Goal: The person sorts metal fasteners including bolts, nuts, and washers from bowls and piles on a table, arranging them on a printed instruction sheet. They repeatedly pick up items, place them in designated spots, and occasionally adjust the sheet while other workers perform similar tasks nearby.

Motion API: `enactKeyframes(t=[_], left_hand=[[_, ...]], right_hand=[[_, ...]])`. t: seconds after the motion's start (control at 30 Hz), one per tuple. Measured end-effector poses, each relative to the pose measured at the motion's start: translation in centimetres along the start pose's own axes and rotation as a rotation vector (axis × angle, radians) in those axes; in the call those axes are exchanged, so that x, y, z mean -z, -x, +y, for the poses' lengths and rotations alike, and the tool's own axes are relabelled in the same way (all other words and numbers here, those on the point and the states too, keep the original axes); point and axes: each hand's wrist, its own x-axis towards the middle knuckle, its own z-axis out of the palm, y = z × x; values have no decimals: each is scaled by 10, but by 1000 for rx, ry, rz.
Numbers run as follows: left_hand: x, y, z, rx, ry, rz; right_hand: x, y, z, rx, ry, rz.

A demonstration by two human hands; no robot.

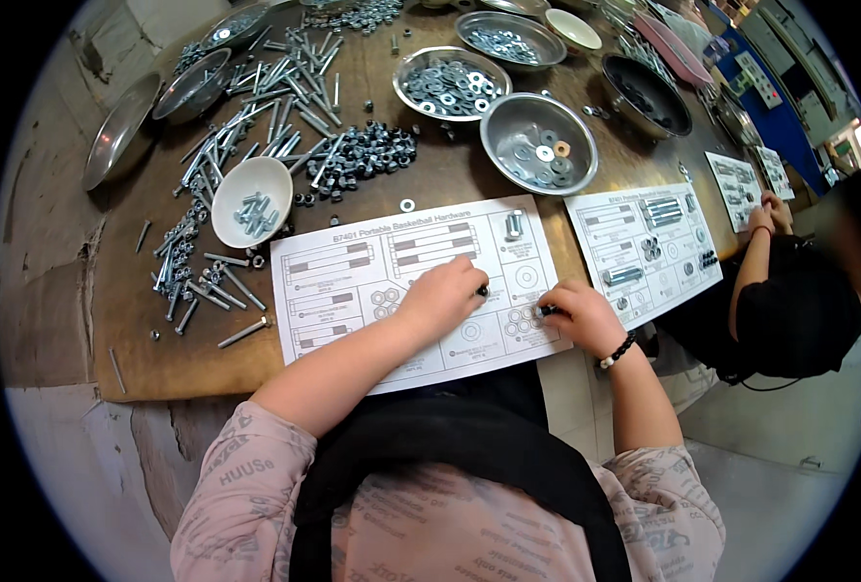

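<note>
— Nearest the lens sits the person's patterned pink top under a black apron, forearms reaching out to the printed sorting sheet (353, 281) on the bench (140, 339).

— And moving rightward from the loose bolts (207, 291) at the left?

— The left hand (442, 296) rests on the sheet, its grip pinched together on a small dark nut (483, 290). The right hand (578, 315) pinches another dark nut (545, 310) just beside the drawn washer circles.

— How would those handle?

— Likely hard, light and a bit slippery; best nipped across the flats with thumb and forefinger.

— Further right?

— A second sheet (644, 242), a steel bowl of washers (537, 145) behind, and another person's hands at the far edge.
</note>
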Motion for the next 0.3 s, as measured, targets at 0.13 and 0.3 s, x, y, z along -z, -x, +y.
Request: enactKeyframes(t=[0.13,0.3], left_hand=[[-20,4,16,-88,50,-37],[-40,5,22,-111,141,-140]], right_hand=[[-8,11,1,36,42,40],[-8,11,2,41,6,16]])
